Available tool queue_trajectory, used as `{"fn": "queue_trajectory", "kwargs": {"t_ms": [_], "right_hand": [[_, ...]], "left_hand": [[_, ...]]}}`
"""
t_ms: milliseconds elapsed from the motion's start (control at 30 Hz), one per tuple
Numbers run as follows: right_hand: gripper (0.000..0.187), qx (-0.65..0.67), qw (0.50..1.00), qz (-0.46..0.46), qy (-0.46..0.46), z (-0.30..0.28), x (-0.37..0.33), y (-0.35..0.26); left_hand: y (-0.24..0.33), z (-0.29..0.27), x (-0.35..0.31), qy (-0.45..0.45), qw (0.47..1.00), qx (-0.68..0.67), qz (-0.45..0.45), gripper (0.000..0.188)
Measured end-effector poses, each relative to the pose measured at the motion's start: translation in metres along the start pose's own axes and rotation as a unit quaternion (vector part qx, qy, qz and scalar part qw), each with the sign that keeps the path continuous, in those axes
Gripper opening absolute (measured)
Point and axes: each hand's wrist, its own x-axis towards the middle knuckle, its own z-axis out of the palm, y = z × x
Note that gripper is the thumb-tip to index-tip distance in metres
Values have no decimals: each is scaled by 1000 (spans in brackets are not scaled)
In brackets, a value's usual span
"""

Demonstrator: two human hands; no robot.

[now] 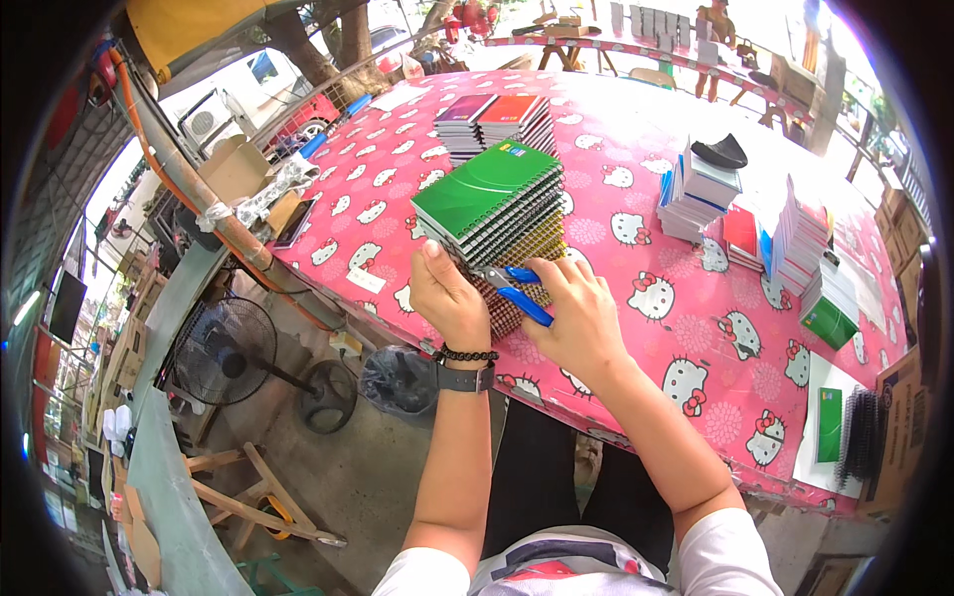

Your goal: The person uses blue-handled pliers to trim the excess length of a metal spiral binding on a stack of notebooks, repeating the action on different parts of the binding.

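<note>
A tall stack of spiral notebooks [489,194] stands on the table in front of me, its top one green and its wire bindings facing my right side. At the stack's near left corner, my left hand [449,298] grips a notebook edge; the thumb points up and the other fingers are mostly hidden. My right hand [576,310] is closed around blue-handled cutting pliers [524,295]. Their metal jaws reach to the wire ends at that same corner, close to my left hand. What lies exactly between the jaws is too small to tell.
Behind the stack sit more notebooks [494,121] with purple and red covers. Book piles [701,189] and upright notebooks [798,233] stand to the right. A green notebook and black spiral coils [857,437] lie at the right edge. A fan [227,350] stands on the floor at left.
</note>
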Motion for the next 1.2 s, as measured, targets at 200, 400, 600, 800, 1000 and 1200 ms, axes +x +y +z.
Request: {"fn": "queue_trajectory", "kwargs": {"t_ms": [200, 400, 600, 800, 1000, 1200], "right_hand": [[41, 58, 985, 93, -131, -1, 2, -2], [45, 40, 995, 45, -79, 3, -6, 8], [50, 33, 996, 40, -73, 4, -8, 7], [45, 36, 996, 32, -71, 8, -10, 5], [42, 88, 971, 119, -186, 5, -6, 7], [43, 38, 996, 32, -75, 11, -16, 13]], "left_hand": [[-4, 2, -1, 5, 1000, -3, 2, 42], [-8, 1, -1, 6, 1000, -11, -8, 44], [-7, 3, -2, 8, 1000, -15, -25, 46], [-6, 1, -1, 9, 1000, -10, -22, 46], [-11, 2, -3, -2, 999, -23, -36, 46], [-10, 1, -1, 8, 999, -27, -25, 46]]}}
